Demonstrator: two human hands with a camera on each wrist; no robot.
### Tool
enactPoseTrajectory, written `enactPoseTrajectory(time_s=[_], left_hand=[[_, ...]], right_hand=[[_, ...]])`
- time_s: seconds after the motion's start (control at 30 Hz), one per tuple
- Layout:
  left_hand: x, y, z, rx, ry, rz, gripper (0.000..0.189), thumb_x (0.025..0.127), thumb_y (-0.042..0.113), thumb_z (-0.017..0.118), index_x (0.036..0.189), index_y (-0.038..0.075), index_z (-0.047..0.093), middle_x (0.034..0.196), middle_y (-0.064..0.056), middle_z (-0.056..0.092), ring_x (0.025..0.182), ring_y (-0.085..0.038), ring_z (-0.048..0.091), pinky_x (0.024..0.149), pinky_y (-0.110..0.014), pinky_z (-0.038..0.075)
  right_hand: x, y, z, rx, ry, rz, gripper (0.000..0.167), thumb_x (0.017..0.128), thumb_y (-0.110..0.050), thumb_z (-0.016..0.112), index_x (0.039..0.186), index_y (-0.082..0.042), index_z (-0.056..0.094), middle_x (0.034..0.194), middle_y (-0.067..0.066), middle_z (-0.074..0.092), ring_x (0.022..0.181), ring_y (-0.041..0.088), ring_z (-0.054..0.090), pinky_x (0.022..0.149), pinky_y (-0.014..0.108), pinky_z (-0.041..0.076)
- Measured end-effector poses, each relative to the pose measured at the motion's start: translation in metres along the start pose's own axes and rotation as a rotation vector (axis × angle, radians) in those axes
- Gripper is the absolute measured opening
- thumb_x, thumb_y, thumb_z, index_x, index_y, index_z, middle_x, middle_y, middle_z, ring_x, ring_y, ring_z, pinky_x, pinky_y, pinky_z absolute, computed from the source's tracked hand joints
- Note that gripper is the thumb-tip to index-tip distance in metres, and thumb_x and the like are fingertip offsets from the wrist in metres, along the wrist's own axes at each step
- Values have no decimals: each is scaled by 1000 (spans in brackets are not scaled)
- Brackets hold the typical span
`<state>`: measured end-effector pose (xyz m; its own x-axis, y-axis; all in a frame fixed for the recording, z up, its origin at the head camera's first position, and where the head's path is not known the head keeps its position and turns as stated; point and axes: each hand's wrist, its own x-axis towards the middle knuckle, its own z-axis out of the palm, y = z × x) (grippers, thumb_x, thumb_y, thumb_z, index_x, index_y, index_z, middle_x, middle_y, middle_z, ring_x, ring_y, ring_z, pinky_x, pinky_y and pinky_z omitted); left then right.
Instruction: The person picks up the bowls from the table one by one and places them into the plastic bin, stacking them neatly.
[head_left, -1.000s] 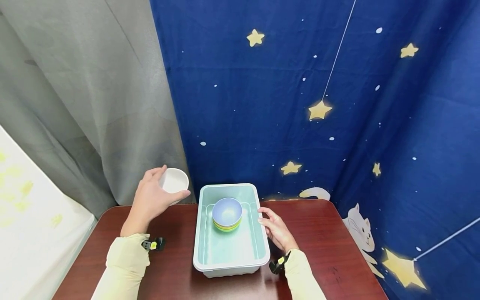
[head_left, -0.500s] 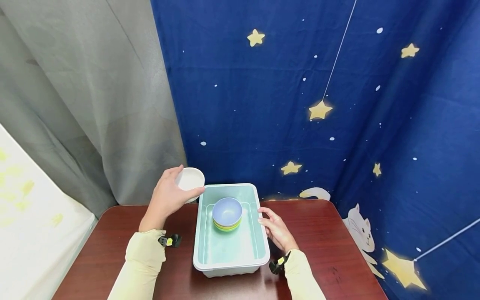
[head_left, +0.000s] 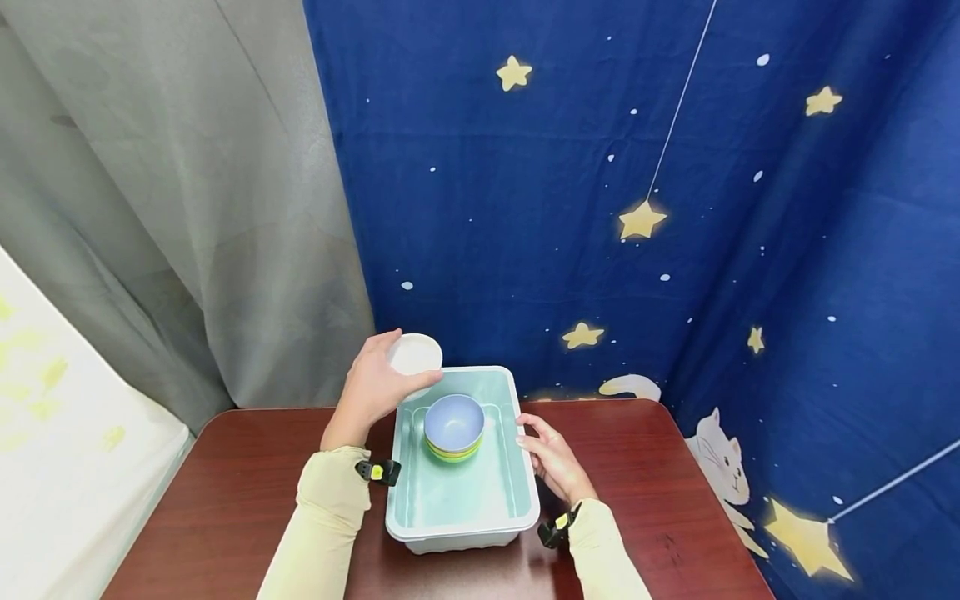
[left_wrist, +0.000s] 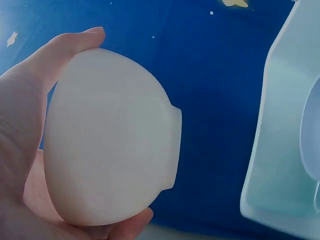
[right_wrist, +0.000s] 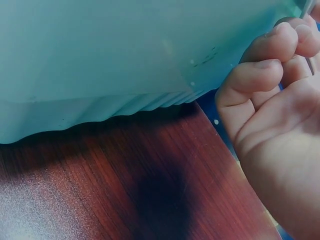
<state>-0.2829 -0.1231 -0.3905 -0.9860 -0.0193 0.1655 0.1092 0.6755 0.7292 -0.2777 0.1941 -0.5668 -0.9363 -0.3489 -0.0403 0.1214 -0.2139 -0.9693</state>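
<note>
Thumb and fingers of my left hand (head_left: 375,385) grip a white bowl (head_left: 415,353) by opposite sides of its rim. It is tilted, raised over the back left corner of a pale green plastic bin (head_left: 465,504). The left wrist view shows the bowl's rounded underside and foot ring (left_wrist: 175,150). Inside the bin sits a nested stack: a blue bowl (head_left: 454,422) on top, with yellow and green bowls (head_left: 454,458) below. My right hand (head_left: 553,458) holds the bin's right rim, its fingers curled at the edge in the right wrist view.
The bin stands on a dark red-brown wooden table (head_left: 255,492). Behind it hang a grey curtain (head_left: 277,250) and a blue star-patterned curtain (head_left: 480,208). A white cloth (head_left: 67,433) drapes along the left side.
My left hand has carried the white bowl rightward, from beside the bin to over its back left corner. My right hand, the bin and the stacked bowls have stayed put.
</note>
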Motion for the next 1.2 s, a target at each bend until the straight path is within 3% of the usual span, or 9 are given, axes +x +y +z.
enactPoseTrajectory(time_s=[0.23, 0.53, 0.9, 1.2], left_hand=[[1, 6, 17, -22, 39, -6, 113, 67, 67, 84, 156, 14, 41, 161, -8, 36, 145, -35, 38, 113, -60, 39], [3, 6, 40, -71, 70, -46, 111, 66, 63, 86, 157, 21, 40, 159, -5, 34, 142, -31, 29, 108, -57, 42], [5, 1, 67, -95, 37, -96, 108, 68, 61, 86, 157, 25, 39, 160, -4, 33, 139, -30, 30, 105, -59, 46], [5, -1, 83, -138, 78, -86, 110, 65, 62, 88, 156, 22, 42, 158, -3, 36, 138, -29, 29, 106, -56, 43]], right_hand=[[0, 0, 1, -10, 10, 0, 38, 98, -14, 65, 131, -11, 48, 68, -11, 58, 52, 3, 45, 50, 18, 42], [1, 1, 0, 5, 7, -1, 34, 96, -14, 66, 127, -17, 51, 69, -11, 57, 52, 2, 44, 50, 18, 40], [2, 3, -2, 8, 0, 4, 31, 97, -15, 66, 125, -21, 52, 70, -11, 59, 53, 5, 45, 52, 18, 43], [3, 4, -3, 15, -2, 4, 31, 98, -16, 65, 125, -20, 51, 73, -11, 61, 52, 2, 47, 52, 18, 45]])
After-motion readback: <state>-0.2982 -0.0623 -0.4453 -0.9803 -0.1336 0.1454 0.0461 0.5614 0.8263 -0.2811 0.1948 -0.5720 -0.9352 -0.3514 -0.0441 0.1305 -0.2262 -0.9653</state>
